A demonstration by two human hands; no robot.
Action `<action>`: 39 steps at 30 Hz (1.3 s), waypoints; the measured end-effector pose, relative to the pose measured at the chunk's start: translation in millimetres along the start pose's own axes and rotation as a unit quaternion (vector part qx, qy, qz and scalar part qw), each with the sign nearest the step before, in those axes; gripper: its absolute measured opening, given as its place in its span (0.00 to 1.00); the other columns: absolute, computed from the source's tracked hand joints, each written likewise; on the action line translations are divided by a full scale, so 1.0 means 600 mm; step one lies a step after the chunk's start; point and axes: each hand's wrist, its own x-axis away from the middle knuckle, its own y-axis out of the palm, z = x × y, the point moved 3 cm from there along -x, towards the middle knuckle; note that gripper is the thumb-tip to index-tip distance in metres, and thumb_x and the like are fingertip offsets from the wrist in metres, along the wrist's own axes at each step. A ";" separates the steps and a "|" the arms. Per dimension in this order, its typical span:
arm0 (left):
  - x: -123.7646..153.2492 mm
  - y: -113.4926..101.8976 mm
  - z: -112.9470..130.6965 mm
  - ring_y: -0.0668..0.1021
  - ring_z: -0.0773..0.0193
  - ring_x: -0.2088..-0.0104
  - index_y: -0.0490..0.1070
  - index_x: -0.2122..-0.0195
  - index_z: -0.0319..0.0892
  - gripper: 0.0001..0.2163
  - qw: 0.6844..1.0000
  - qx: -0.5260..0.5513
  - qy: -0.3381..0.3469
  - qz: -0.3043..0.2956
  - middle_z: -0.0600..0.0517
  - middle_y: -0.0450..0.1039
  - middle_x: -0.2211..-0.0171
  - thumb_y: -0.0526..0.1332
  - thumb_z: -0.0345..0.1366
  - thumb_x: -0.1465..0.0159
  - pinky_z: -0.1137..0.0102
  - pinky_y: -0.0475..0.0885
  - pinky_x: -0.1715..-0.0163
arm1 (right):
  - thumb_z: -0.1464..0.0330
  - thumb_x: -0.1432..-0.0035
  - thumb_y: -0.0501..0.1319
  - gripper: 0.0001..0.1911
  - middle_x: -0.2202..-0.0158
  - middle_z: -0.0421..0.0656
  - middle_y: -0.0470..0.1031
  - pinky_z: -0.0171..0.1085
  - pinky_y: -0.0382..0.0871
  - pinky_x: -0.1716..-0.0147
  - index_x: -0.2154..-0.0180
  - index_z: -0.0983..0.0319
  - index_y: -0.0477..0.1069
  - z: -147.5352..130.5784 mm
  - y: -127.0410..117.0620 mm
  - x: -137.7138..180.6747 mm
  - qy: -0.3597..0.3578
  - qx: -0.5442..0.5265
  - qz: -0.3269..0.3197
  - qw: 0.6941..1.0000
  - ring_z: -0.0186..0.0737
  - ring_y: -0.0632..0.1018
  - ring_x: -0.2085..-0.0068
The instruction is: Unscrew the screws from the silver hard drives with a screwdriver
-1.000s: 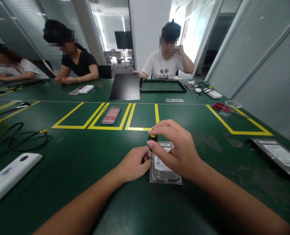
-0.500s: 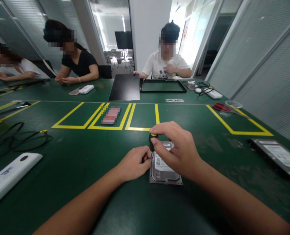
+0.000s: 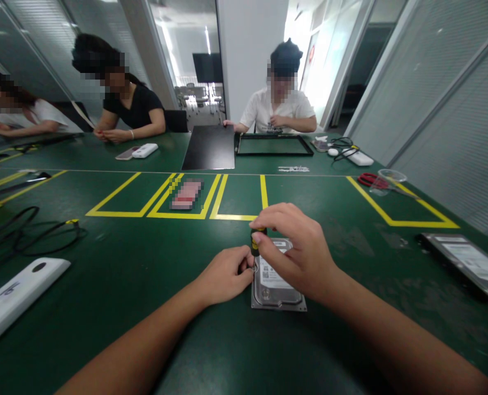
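A hard drive (image 3: 277,299) with a white label lies flat on the green table before me. My right hand (image 3: 303,249) is closed on the handle of a short black and yellow screwdriver (image 3: 254,243), thumb and forefinger around it. The screwdriver stands upright over the drive's left edge, and its tip is hidden. My left hand (image 3: 227,275) rests beside that edge with fingers curled and pressed together close under the handle. What those fingertips hold, if anything, cannot be made out. The right hand covers part of the label.
A second hard drive (image 3: 466,263) lies at the right. Red-handled scissors (image 3: 371,180) and a clear plastic cup (image 3: 392,175) are behind it. A white power bank (image 3: 23,299) and black cables (image 3: 21,236) lie left. Opposite, a co-worker (image 3: 279,107) sits behind a black frame (image 3: 274,154).
The screwdriver's handle has turned slightly, with more yellow showing on it. My hands stay almost in place. Across the table, the co-worker's raised hand has come down a little.
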 end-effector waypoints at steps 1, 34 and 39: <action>0.000 0.000 0.000 0.69 0.65 0.73 0.65 0.69 0.41 0.02 1.000 0.001 -0.001 0.000 0.56 0.68 0.73 0.58 0.32 0.39 0.71 0.59 0.72 | 0.73 0.40 0.61 0.06 0.63 0.45 0.75 0.40 0.69 0.58 0.61 0.65 0.74 0.000 0.000 -0.001 0.006 0.002 -0.002 1.000 0.38 0.75 0.59; -0.005 0.002 -0.008 0.69 0.65 0.71 0.66 0.68 0.41 0.03 0.999 0.037 -0.007 -0.020 0.56 0.68 0.72 0.57 0.33 0.37 0.72 0.59 0.72 | 0.74 0.37 0.58 0.09 0.58 0.46 0.77 0.41 0.68 0.54 0.56 0.66 0.74 -0.002 0.003 0.002 0.002 -0.008 0.006 1.000 0.39 0.75 0.55; -0.004 0.000 -0.007 0.68 0.66 0.73 0.65 0.69 0.41 0.04 0.999 0.032 -0.009 -0.016 0.57 0.66 0.74 0.58 0.33 0.37 0.72 0.58 0.73 | 0.74 0.38 0.60 0.08 0.60 0.45 0.76 0.39 0.68 0.56 0.57 0.66 0.75 0.000 0.007 0.002 -0.006 -0.001 0.005 1.000 0.37 0.75 0.57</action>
